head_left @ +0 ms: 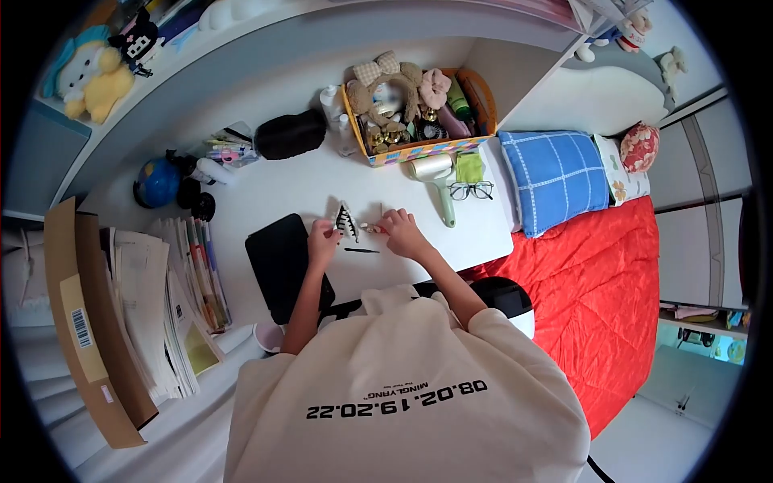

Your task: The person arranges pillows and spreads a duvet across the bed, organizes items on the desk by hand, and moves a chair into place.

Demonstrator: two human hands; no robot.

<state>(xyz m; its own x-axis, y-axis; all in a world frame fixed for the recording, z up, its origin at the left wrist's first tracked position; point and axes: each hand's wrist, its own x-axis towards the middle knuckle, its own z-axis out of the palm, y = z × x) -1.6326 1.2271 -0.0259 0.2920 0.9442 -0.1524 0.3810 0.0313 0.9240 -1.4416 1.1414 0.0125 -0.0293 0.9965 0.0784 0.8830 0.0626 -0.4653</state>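
Note:
On the white desk (378,270), my left hand (323,240) has its fingers closed at the left edge of a small black-and-white striped object (346,222) that stands on the desk. To its right, my right hand (403,231) pinches a small pale piece (372,229), whose details are too small to make out. The two objects are close together. A thin black pen-like item (361,250) lies just in front of them, between my hands.
A black tablet-like slab (282,258) lies left. Behind are a black pouch (291,134), an orange-rimmed box (419,150), a lint roller (446,201) and glasses (471,191). Books (197,274) stand far left; a bed with a red quilt (596,298) is right.

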